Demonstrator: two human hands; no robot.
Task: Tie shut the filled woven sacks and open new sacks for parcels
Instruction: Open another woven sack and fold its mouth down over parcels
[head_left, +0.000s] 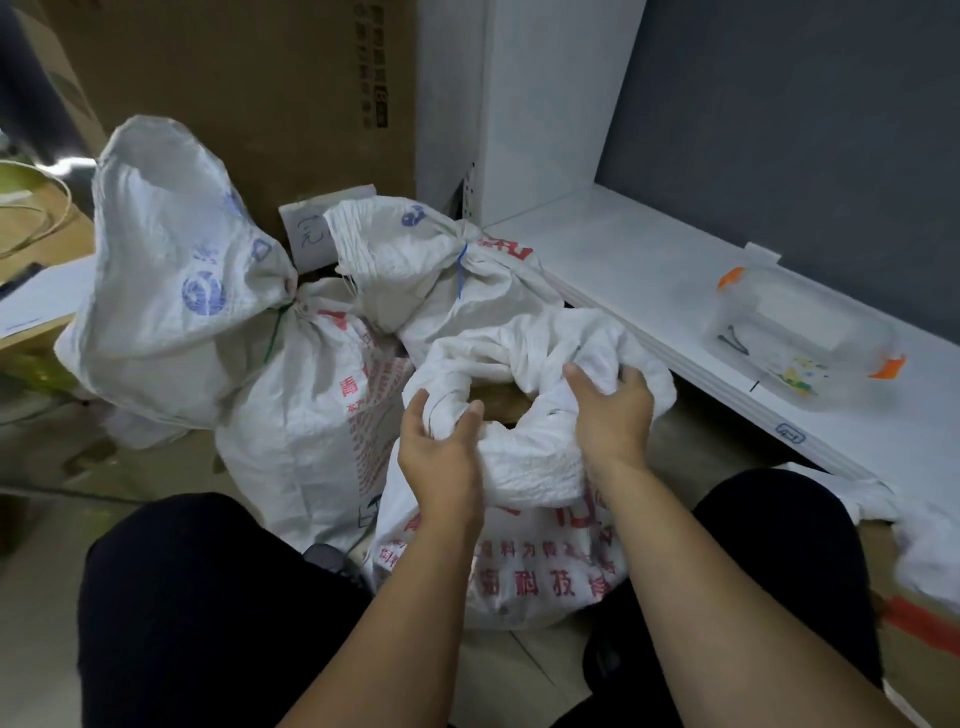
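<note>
Hands work at the mouth of the open sack (535, 467), which stands on the floor between the person's dark-clad knees (208, 597). Its white rim is rolled down and bunched, and red print runs across its front. The left hand (441, 452) grips the near left part of the rim, its fingers (417, 408) and thumb curled round a wad of the weave. The right hand (615, 410) holds the right part of the rim, palm down, its fingers (631, 376) bent over the fold and pressing into it. Inside the mouth, between the two hands, a brown parcel (501, 405) shows.

Two more sacks stand behind it, both closed. The left sack (296, 415) is bound at the neck with a green tie (272, 332), its loose top flaring up and to the left. The back sack (467, 301) is cinched with a blue tie (461, 273) and touches the open sack's far rim. The two tied sacks lean against each other.

Behind them rises a big carton (249, 104), with a small handwritten note (306, 236) at its foot. To the right runs a low white shelf (649, 270), just beside the open sack. On it, well apart from the hands, sits a clear box (800, 343) with orange clasps; what it holds is too blurred to tell.
</note>
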